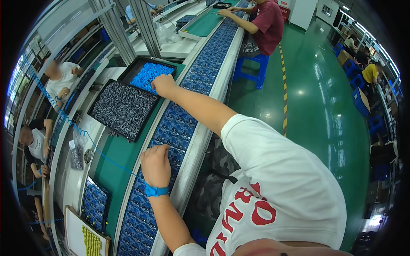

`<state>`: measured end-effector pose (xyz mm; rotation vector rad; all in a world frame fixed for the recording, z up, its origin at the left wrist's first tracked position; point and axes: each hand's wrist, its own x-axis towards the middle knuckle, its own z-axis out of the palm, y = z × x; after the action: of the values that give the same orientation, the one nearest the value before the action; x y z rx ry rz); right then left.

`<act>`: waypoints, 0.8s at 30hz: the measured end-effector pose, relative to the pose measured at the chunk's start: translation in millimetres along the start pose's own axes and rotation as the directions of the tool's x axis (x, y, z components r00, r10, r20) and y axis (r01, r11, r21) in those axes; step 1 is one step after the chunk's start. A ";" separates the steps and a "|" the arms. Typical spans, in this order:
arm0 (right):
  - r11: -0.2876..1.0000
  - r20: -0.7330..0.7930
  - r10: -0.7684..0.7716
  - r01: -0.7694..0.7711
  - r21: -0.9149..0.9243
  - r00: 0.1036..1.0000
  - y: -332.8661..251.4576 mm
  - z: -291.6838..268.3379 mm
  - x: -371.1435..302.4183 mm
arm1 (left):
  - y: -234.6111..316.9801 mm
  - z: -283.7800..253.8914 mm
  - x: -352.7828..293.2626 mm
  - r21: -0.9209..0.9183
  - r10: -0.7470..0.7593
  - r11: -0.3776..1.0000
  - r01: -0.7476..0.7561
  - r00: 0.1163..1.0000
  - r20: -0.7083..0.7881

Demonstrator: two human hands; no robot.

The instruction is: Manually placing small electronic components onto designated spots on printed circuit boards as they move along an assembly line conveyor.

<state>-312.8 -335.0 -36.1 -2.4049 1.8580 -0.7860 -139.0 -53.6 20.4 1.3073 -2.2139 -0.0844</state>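
Long conveyor belt (194, 81): ran the length of the line, carrying blue rectangular circuit boards (179, 128) laid edge to edge in rows, apparently so that each seated worker could reach them in passing.

Green worktop (113, 155): lay just beside the belt on the person's left and held the part trays within arm's reach.

Large black shallow tray of small dark grey cylindrical parts (124, 109): sat on the worktop, tilted slightly relative to the belt, its near corner close to the belt edge; likely kept there as stock for loading boards.

Smaller black tray of bright blue small plastic parts (149, 73): stood touching the far side of the grey-parts tray, just beside the belt.

Right hand (164, 84): stretched forward to the edge of the blue-parts tray, fingers curled together; whether they pinched a part, I could not tell.

Left hand (156, 164): rested on the circuit boards on the near belt, fingers bent down and close together on a board, seemingly steadying or seating something; nothing visibly gripped.

Blue wrist strap (156, 190): circled the left wrist, and a blue coiled cord (81, 132) ran from it across the worktop, presumably an anti-static ground.
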 end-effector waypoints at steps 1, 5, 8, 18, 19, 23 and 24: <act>1.000 -0.003 0.003 -0.003 0.004 1.000 2.3 -3.3 2.6 | 0.6 -0.2 2.0 -0.003 0.007 1.000 -0.007 1.000 -0.012; 1.000 -0.001 0.002 -0.002 0.016 1.000 3.7 -9.4 4.3 | -5.1 3.4 1.3 -0.028 0.021 0.999 -0.023 0.998 -0.062; 1.000 -0.001 0.003 -0.003 0.013 1.000 9.9 -8.4 2.4 | -3.3 1.9 3.6 -0.021 0.016 1.000 -0.017 0.999 -0.047; 0.998 -0.098 -0.063 0.061 -0.027 0.993 6.9 1.0 4.6 | 3.0 -3.5 2.2 0.003 0.001 1.000 -0.001 1.000 -0.031; 0.997 -0.096 -0.077 0.075 -0.031 0.992 5.3 4.4 4.8 | 0.3 -2.2 0.6 0.004 0.014 1.000 -0.014 0.999 -0.034; 0.998 -0.126 -0.063 0.064 0.011 0.990 13.5 0.2 -0.3 | -6.1 4.8 -1.6 0.024 0.014 1.000 -0.014 1.000 -0.015; 0.998 -0.143 -0.061 0.065 0.023 0.988 8.1 1.8 -2.3 | -7.5 4.0 -4.8 0.022 0.010 1.000 -0.010 1.000 0.013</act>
<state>-319.8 -335.9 -41.0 -2.4621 1.8112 -1.0071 -133.3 -54.5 12.6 1.3105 -2.2377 -0.0652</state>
